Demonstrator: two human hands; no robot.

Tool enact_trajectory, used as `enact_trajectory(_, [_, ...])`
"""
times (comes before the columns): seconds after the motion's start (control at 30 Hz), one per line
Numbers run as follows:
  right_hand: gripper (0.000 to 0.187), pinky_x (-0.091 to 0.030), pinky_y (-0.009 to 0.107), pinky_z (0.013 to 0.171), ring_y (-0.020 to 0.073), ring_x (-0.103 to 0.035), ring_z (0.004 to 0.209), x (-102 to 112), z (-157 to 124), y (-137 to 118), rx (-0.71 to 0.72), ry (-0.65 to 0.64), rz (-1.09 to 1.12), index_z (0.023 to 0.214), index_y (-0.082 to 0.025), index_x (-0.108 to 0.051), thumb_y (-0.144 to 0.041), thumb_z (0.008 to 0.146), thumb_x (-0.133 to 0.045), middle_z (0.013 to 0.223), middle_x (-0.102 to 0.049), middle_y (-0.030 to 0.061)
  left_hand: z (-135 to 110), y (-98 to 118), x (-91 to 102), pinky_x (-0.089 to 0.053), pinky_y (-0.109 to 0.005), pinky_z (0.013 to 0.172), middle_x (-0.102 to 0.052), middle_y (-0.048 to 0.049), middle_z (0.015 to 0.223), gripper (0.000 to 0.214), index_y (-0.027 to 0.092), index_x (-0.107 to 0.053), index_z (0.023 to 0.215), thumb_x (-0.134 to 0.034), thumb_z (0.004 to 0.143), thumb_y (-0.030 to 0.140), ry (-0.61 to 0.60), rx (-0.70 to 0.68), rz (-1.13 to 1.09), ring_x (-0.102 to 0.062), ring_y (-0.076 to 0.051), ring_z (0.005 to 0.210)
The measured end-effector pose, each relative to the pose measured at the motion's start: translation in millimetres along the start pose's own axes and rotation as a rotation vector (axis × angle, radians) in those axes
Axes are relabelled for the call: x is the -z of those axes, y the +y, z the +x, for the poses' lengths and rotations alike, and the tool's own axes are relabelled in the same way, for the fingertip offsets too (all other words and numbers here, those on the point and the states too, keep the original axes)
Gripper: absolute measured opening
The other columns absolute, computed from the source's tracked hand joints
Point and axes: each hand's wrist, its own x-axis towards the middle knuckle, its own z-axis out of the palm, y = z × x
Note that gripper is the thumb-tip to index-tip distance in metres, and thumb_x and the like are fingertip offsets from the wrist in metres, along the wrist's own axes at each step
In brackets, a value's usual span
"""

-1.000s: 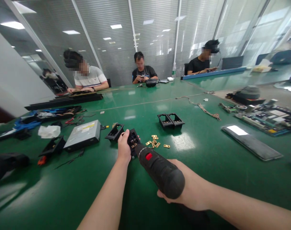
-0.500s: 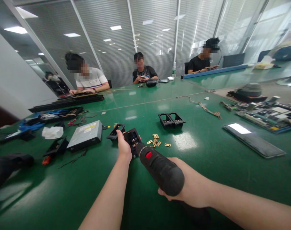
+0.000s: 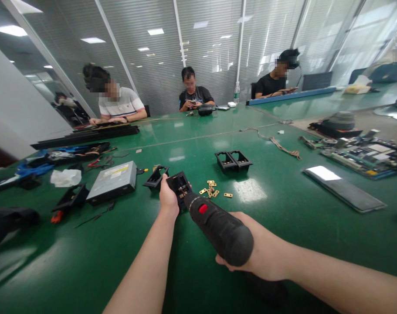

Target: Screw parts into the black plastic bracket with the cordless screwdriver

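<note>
Green and glossy, the tabletop [image 3: 316, 231] spreads before you, holding a loose heap of small brass plates [image 3: 211, 190]. Just left of the brass plates, your left hand [image 3: 169, 198] grips a black plastic housing [image 3: 175, 183], thumb along its left edge, the other fingers mostly hidden behind. The housing is tilted, its hollow side turned toward you, small metal contacts [image 3: 182, 193] inside. Your right hand [image 3: 263, 244], nearer you than the brass plates and to their right, is wrapped around a black cordless drill [image 3: 222, 233] with a red switch [image 3: 203, 209] on top. The drill's nose reaches the housing's lower right part; whether the bit touches a contact cannot be told. Behind the brass plates, slightly right, two black frames [image 3: 232, 162] stand side by side. Well left of the brass plates lies a silver optical drive [image 3: 115, 179]; well right, a flat dark slab [image 3: 351, 192]. Far beyond the brass plates, three people [image 3: 201, 95] sit.
</note>
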Motion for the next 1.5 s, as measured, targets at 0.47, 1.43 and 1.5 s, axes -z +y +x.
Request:
enact_trajectory(0.47, [0.028, -0.047, 0.024, 0.052, 0.0155, -0.061, 0.060, 0, -1, 3, -0.007, 0.012, -0.028, 0.087, -0.016, -0.059, -0.014, 0.066, -0.077, 0.068, -0.066, -0.0003, 7, -3, 2.1, -0.051, -0.035, 0.050, -0.068, -0.0084, 0.064, 0.027, 0.016, -0.061, 0.082, -0.046, 0.080, 0.039, 0.018, 0.005, 0.012, -0.067, -0.025, 0.055])
enact_trajectory(1.43, [0.024, -0.044, 0.023, 0.053, 0.0134, -0.056, 0.062, -1, -2, 4, 0.043, 0.051, -0.039, 0.086, -0.014, -0.062, -0.014, 0.065, -0.074, 0.075, -0.062, -0.0001, 7, -4, 2.2, -0.050, -0.033, 0.048, -0.067, -0.0088, 0.063, 0.029, 0.016, -0.061, 0.077, -0.045, 0.081, 0.039, 0.012, 0.011, -0.004, -0.066, -0.024, 0.054])
enact_trajectory(1.5, [0.025, -0.045, 0.023, 0.053, 0.0136, -0.056, 0.064, -1, -2, 3, 0.024, 0.049, -0.042, 0.086, -0.014, -0.062, -0.013, 0.064, -0.074, 0.077, -0.063, 0.0007, 7, -4, 1.9, -0.050, -0.033, 0.048, -0.067, -0.0090, 0.063, 0.029, 0.016, -0.061, 0.077, -0.044, 0.082, 0.038, 0.025, 0.011, 0.002, -0.066, -0.025, 0.054])
